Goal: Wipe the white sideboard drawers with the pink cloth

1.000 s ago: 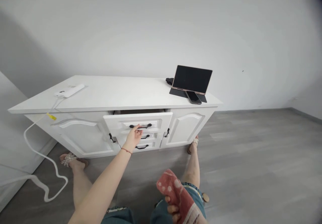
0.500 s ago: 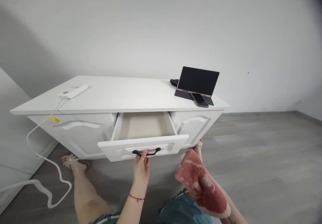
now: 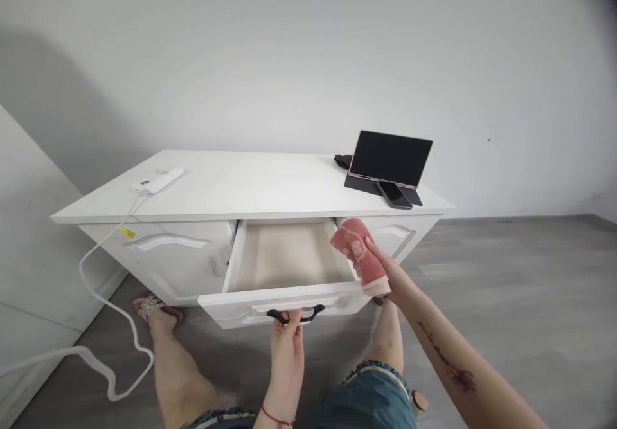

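My left hand [image 3: 288, 336] is closed around the black handle [image 3: 315, 312] of a white drawer [image 3: 231, 305]. The drawer is pulled out of the cabinet, and its pale bottom shows with nothing lying on it. My right hand [image 3: 385, 265] grips a folded red fuzzy cloth [image 3: 359, 252] with white patches and a pale edge. It holds the cloth over the drawer's right side, close to the front corner. Part of that side wall is hidden behind the cloth.
A tablet [image 3: 390, 159] stands on the cabinet top [image 3: 250, 181], with a phone [image 3: 394, 195] leaning at its foot and a black item [image 3: 342, 161] behind. At the left lies a white power strip [image 3: 159, 180], its cord [image 3: 99, 300] hanging to the floor. My legs flank the drawer.
The drawer has come further out, with my left hand still on its handle. My right hand has carried the red cloth up and forward from beside my knee to the drawer's right side.
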The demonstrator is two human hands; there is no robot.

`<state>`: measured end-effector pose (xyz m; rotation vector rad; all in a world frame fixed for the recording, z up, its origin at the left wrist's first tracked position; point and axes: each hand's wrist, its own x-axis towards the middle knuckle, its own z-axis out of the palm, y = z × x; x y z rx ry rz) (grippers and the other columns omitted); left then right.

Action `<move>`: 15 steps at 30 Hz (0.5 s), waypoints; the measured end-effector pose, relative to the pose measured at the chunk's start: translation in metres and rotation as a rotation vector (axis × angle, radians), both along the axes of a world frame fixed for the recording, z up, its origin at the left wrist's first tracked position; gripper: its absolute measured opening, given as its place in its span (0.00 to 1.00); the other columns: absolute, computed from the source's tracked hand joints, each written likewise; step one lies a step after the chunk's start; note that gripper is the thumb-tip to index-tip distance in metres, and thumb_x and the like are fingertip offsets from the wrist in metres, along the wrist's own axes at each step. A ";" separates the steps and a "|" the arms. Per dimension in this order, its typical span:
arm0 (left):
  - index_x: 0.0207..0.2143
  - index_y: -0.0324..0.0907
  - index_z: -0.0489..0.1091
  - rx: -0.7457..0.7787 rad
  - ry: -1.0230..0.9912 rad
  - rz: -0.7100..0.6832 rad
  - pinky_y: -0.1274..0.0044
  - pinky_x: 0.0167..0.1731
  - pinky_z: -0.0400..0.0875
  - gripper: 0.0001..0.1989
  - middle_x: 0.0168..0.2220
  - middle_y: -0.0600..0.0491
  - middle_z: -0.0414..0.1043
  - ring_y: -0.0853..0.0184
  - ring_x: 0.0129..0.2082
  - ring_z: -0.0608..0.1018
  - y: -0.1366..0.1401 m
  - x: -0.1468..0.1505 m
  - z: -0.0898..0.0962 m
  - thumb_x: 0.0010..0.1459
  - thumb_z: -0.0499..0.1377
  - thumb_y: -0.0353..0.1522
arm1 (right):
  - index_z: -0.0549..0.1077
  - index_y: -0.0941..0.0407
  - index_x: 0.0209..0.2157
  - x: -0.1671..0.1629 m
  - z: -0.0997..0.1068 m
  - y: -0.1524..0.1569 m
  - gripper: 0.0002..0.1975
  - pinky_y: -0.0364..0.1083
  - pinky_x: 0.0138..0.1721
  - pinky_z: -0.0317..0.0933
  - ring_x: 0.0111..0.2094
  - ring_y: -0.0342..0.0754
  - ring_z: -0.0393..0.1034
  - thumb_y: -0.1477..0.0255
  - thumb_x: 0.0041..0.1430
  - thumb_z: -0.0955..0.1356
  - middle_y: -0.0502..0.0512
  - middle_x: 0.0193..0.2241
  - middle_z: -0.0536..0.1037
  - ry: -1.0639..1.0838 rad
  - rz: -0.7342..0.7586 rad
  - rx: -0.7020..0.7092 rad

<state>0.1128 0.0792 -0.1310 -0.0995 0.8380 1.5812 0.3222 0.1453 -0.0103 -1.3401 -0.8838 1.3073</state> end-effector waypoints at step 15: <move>0.28 0.42 0.70 -0.031 0.058 -0.069 0.80 0.32 0.70 0.12 0.29 0.57 0.71 0.72 0.31 0.76 -0.011 -0.004 0.013 0.46 0.71 0.31 | 0.74 0.60 0.44 -0.111 -0.009 0.082 0.19 0.44 0.32 0.66 0.32 0.46 0.72 0.58 0.62 0.66 0.58 0.36 0.78 -0.457 0.734 -0.310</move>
